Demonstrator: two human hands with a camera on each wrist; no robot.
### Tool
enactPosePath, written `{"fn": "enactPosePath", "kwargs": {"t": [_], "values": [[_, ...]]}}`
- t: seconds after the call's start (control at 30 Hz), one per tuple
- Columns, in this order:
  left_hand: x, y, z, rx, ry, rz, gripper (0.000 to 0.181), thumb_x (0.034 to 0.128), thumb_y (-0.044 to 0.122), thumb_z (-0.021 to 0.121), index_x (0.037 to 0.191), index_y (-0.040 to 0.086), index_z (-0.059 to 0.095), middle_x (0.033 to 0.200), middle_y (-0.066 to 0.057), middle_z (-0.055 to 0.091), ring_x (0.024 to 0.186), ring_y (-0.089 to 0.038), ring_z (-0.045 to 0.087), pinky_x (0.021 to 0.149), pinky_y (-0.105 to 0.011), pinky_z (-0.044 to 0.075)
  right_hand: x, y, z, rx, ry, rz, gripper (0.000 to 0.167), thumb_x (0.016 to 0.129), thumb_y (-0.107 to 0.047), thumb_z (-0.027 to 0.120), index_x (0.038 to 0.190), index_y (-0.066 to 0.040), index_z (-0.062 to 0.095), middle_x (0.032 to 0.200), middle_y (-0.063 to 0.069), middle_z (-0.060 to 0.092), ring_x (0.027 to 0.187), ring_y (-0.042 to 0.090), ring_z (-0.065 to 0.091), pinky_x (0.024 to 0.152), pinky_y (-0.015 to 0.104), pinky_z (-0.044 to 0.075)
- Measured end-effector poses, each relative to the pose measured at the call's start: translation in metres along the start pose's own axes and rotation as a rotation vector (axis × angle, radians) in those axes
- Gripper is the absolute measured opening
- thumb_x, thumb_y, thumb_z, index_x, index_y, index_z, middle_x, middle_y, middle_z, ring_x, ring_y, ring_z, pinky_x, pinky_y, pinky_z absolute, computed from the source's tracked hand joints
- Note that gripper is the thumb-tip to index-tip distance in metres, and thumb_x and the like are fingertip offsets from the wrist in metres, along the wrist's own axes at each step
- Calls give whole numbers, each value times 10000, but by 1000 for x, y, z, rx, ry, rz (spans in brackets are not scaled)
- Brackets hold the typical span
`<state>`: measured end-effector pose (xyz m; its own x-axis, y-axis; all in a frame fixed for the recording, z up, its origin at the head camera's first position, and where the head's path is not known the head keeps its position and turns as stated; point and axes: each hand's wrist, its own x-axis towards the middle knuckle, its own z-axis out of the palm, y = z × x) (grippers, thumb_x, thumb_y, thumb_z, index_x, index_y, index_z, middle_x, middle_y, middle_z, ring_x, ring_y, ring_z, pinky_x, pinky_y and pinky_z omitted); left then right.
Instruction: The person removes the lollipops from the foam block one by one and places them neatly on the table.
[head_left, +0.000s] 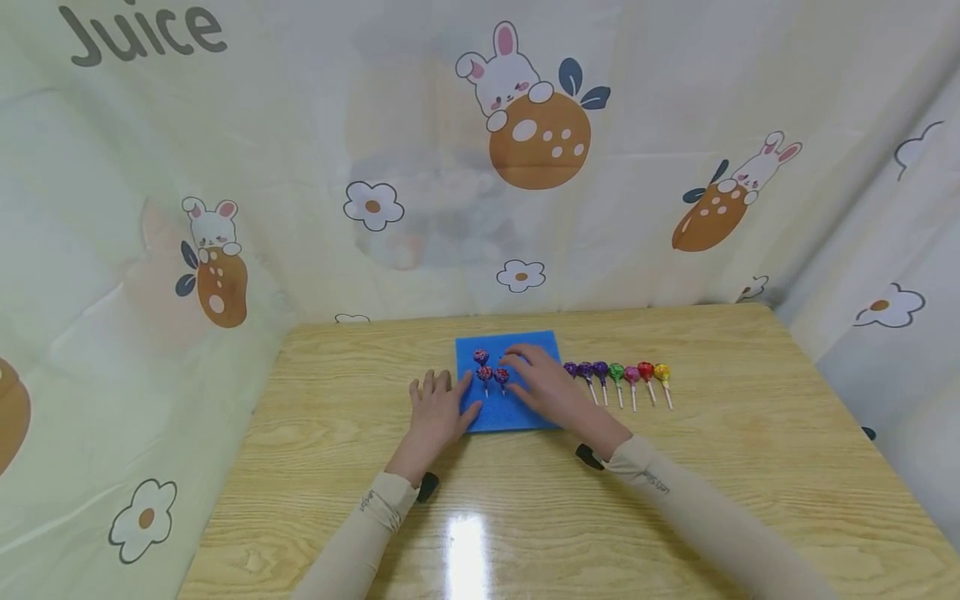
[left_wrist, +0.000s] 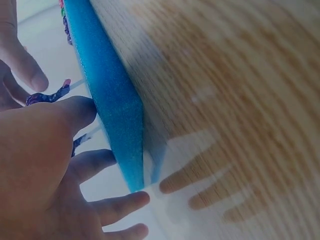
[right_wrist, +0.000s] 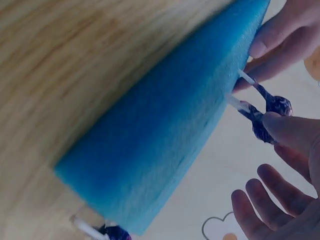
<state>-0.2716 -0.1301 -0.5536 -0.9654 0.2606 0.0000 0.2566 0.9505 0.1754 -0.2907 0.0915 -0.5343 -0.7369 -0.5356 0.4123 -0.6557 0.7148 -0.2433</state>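
The right hand (head_left: 551,387) covers the right part of the blue foam block (head_left: 501,418) and hides some of its top face. Its thumb and forefinger are bent about the right-hand of the standing lollipops (head_left: 484,373); the right wrist view shows the thumb against the wrapper, but whether the digits pinch it cannot be told. The stick of the leftmost purple lollipop in the row is concealed behind that hand. At the bottom border of the right wrist view, a lying lollipop (right_wrist: 117,233) is cut off.

Count: one foam block, on the far half of the desk (head_left: 525,500); three lollipops standing in its left half, heads up; seven lying in a row on the desk, right of the block, heads far and sticks near. From left to right, the row comprises three purple lollipops (head_left: 601,368), one green lollipop (head_left: 617,372), one pink lollipop (head_left: 632,374), one red lollipop (head_left: 646,370) and one yellow lollipop (head_left: 662,372).

The standing lollipops have dark wrappers mottled with pink and white sticks; any print is illegible.

The left hand (head_left: 437,408) is spread, fingers extended, thumb and forefinger touching the block's left side, gripping nothing.
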Motion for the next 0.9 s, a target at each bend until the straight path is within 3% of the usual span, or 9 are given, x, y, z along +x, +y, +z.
{"fn": "enactPosePath", "kwargs": {"t": [0.33,0.6,0.73,0.9], "values": [[1,1,0,12,-5,-1,600,1020,536,485,1550,263,413,1530,-194,434,1471,-467,291,1156,-668,211,0,-2,9,-31,57,-27,326,896,-170,771,1196,-91,668,1285,132,619,1216,311,595,1013,474,507],[1,1,1,18,-12,-7,605,1022,542,475,1555,265,401,1539,-195,428,1474,-466,288,1158,-669,207,4,-6,0,-7,83,-10,313,895,-177,772,1182,-108,666,1268,109,629,1206,297,603,1005,454,518],[1,0,2,10,-2,-2,604,1022,537,480,1552,256,409,1536,-202,431,1471,-472,293,1158,-673,206,6,-5,-9,13,16,45,317,929,-211,737,1224,-117,669,1287,100,631,1231,290,594,1018,455,511],[0,0,1,5,8,3,606,1020,535,486,1549,247,416,1533,-207,433,1467,-478,298,1159,-673,208,10,2,-20,54,-146,151,331,962,-289,692,1261,-147,687,1312,100,632,1253,295,589,1025,478,505]]}}
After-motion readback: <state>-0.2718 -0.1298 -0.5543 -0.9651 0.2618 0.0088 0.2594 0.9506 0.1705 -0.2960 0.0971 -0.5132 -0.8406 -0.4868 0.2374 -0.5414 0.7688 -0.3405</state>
